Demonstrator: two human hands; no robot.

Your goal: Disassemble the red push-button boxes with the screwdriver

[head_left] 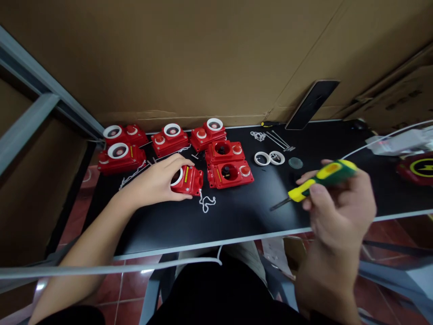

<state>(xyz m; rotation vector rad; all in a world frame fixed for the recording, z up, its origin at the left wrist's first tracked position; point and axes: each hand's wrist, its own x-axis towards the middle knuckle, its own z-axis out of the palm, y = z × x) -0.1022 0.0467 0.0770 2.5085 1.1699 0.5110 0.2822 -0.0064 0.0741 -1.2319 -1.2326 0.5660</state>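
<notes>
My left hand [158, 180] is closed round a red plastic housing [190, 179] that lies on its side on the black table [237, 212], with a white ring on its end and a white chain [207, 201] trailing from it. My right hand [338, 205] grips a screwdriver with a yellow-and-green handle [323, 178]; its dark shaft points down and left, above the table's front right part. Two open red housings [229, 164] sit just right of the one I hold.
Several more red housings [158, 140] with white rings line the table's back left. Two loose white rings [269, 158], a grey disc [295, 163] and long screws [279, 140] lie mid-table. A dark phone [313, 104] leans on the cardboard wall. White cables cross at right.
</notes>
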